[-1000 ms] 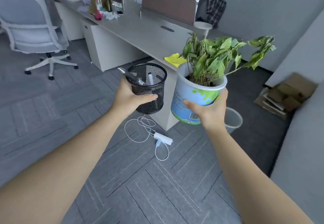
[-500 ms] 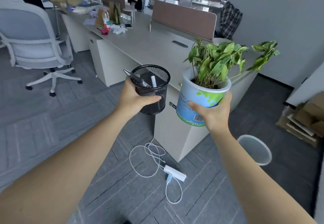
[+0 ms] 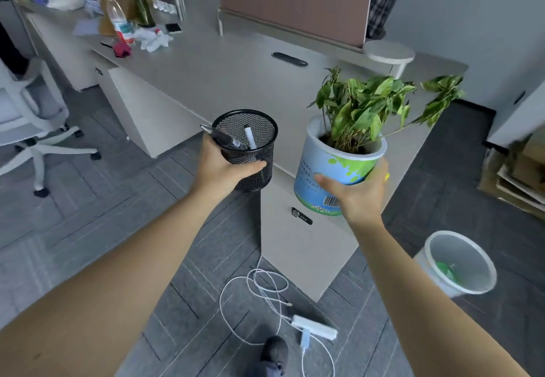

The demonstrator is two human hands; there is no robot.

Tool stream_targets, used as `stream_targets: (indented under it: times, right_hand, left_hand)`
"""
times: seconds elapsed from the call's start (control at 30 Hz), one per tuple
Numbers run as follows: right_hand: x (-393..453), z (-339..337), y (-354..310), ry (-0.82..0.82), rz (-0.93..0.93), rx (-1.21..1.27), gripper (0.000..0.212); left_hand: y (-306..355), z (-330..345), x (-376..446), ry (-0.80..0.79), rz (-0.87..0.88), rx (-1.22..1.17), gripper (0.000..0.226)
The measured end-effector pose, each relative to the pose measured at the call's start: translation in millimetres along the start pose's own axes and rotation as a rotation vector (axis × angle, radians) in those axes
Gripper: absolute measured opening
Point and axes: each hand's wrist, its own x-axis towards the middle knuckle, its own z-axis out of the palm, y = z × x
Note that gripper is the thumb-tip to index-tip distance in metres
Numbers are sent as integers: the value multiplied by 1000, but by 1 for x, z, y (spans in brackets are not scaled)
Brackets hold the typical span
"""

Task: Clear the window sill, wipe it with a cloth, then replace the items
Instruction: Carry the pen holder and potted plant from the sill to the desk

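My left hand (image 3: 224, 170) grips a black mesh pen holder (image 3: 250, 146) with a black pen and a white marker standing in it. My right hand (image 3: 354, 193) holds a potted plant (image 3: 339, 158), a blue and white pot with green leaves, by its lower side. Both are held in the air over the near corner of a long grey desk (image 3: 236, 75). A sliver of yellow cloth (image 3: 387, 176) shows behind my right hand. The window sill is not in view.
A brown divider panel (image 3: 295, 2) stands on the desk, with bottles and clutter (image 3: 126, 22) at its far left. A white bin (image 3: 460, 261) sits on the floor at right, a white cable and power strip (image 3: 312, 326) below, an office chair (image 3: 32, 129) at left, and cardboard (image 3: 519, 170) at right.
I have walked closer to the desk; both held items now hang over its near corner. The bin and cable lie nearer in view. The grips are unchanged.
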Motion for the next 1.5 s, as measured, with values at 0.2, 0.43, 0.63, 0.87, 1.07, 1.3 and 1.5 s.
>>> stream_targets:
  times: [0.2,0.43,0.63,0.87,1.07,1.3,1.5]
  right_hand:
    - [92,34,57,64,57,-45,87]
    - [169,74,109,109,102,-47,82]
    - [208,106,146,169,129,-92,95]
    - [236,128,172,202,155,-132,94]
    - [247,136,177,154,181,-147,89]
    - [232,133,157,144,245,-257,119]
    - [192,96,144,220,313,-295,66]
  left_hand:
    - [-55,49,100,-11,-30,-23,52]
    - [-116,80,189,-145,-167,50,66]
    - [-162,103,244,-277,-194,28,64]
    - [-200,113,288,-303,-181,6,64]
    - [-205,117,301,-357,-181,-110,70]
    - [-194,111,278,-339,-273,-16,91]
    - [-169,113,205,-244,-252,312,55]
